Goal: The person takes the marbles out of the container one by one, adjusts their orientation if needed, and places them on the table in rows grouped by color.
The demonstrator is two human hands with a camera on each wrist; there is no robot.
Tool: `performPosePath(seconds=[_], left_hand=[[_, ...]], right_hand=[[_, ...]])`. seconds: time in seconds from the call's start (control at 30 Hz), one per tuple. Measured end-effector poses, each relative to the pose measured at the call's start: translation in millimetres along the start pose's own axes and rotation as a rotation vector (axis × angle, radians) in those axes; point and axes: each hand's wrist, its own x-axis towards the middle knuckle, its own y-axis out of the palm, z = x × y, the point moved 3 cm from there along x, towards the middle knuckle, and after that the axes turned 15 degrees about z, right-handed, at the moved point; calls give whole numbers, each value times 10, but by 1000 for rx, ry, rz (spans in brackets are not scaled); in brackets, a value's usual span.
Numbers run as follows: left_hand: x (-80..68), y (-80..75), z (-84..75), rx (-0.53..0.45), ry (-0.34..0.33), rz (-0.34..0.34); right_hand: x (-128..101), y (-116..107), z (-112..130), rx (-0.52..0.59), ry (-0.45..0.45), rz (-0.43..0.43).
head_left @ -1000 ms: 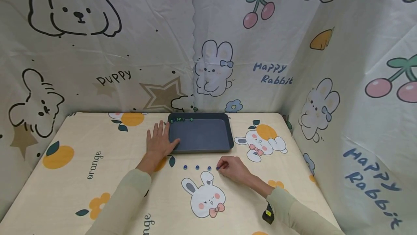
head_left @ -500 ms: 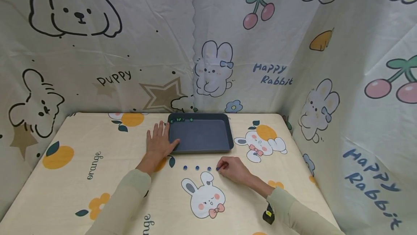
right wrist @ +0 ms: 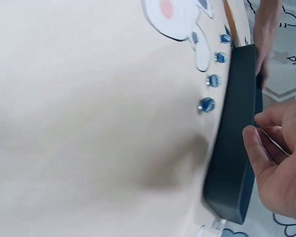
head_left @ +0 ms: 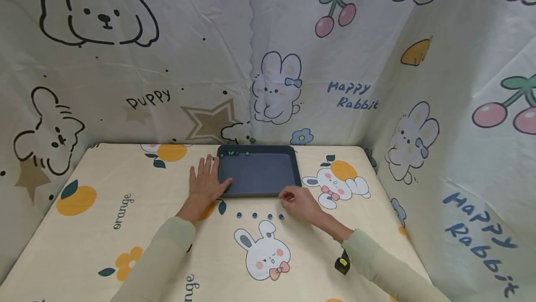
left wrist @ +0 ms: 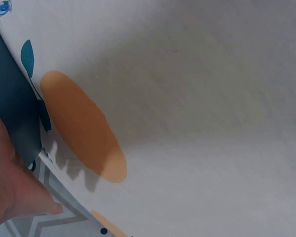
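A dark grey rectangular tray [head_left: 259, 176] lies toward the back of the table, with several small green marbles [head_left: 231, 154] in its far left corner. Along its left side rests my left hand [head_left: 204, 184], fingers straight and thumb over the rim. Several blue glass marbles [head_left: 270, 217] form a row in front of the tray; the rightmost marble [right wrist: 206, 104] is nearest my right hand. That right hand [head_left: 300, 203] hovers by the tray's front right corner. In the right wrist view its thumb and index finger are bent and slightly apart, with nothing visible between them.
A small black object with a yellow patch [head_left: 342, 263] lies beside the right sleeve. Printed cloth [head_left: 150, 255] covers the table, and patterned curtains [head_left: 276, 23] rise behind and at the sides.
My right hand has let go of the rightmost blue marble and moved away, up toward the tray's front edge. That marble stays in the row. The left hand has kept its place.
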Motion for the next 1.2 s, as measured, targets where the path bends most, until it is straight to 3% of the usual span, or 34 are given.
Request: performPosePath(seconds=[0.37, 0.6, 0.83, 1.2], left_hand=[[40, -7, 5, 13, 11, 14], [41, -2, 14, 14, 4, 37], [23, -6, 40, 41, 0, 19], [43, 22, 50, 24, 5, 15]], right_hand=[[623, -144, 349, -65, -125, -7], [1147, -68, 514, -63, -96, 24], [1614, 72, 659, -104, -56, 62], [2014, 214, 704, -179, 31, 66]])
